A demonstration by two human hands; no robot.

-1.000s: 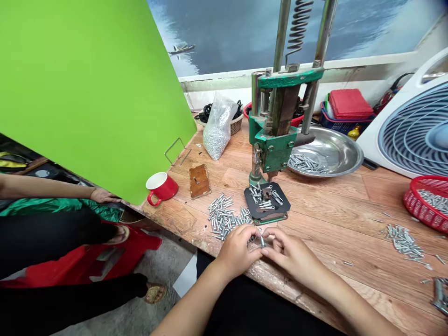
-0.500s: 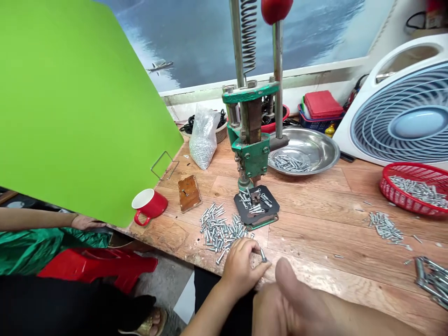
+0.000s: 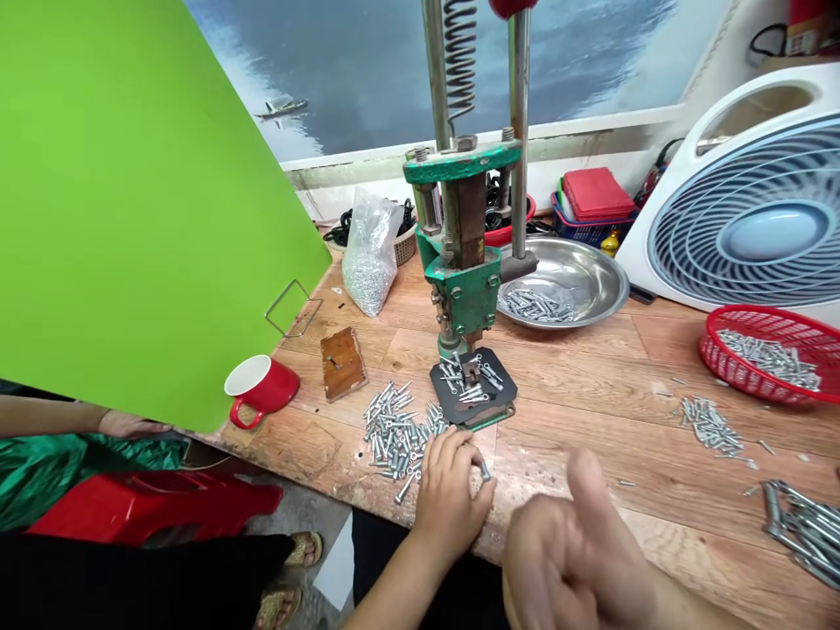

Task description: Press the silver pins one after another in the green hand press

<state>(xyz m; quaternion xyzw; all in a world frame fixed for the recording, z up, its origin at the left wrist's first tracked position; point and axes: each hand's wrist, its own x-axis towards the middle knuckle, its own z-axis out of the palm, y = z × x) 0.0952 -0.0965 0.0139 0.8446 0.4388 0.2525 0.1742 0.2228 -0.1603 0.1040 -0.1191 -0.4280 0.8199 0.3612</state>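
Note:
My left hand point(image 3: 452, 494) rests at the table's front edge, thumb and fingers closed around a small metal bolt point(image 3: 485, 471). Only part of that bolt shows. Beside its fingers lies a loose pile of metal eye bolts point(image 3: 397, 437). My right hand point(image 3: 570, 547) is raised at the front, closer to the camera, with the thumb up and the fingers curled in. It is slightly blurred, and whatever the curled fingers may hold is hidden. Behind my left hand stands a green hand press point(image 3: 469, 293), with several eye bolts on the black plate point(image 3: 452, 407) at its base.
A red mug point(image 3: 279, 389) and a wooden block point(image 3: 345, 372) stand left. Behind are a bag of small metal parts point(image 3: 371, 271) and a steel bowl point(image 3: 607, 293). A red basket point(image 3: 715, 354), bolts point(image 3: 712, 424) and a fan point(image 3: 774, 232) are right. Another person's hand point(image 3: 128, 424) is far left.
My right hand has moved right, away from my left hand. The bolt in my left hand shows less and sits closer to the fingers. The view has shifted slightly.

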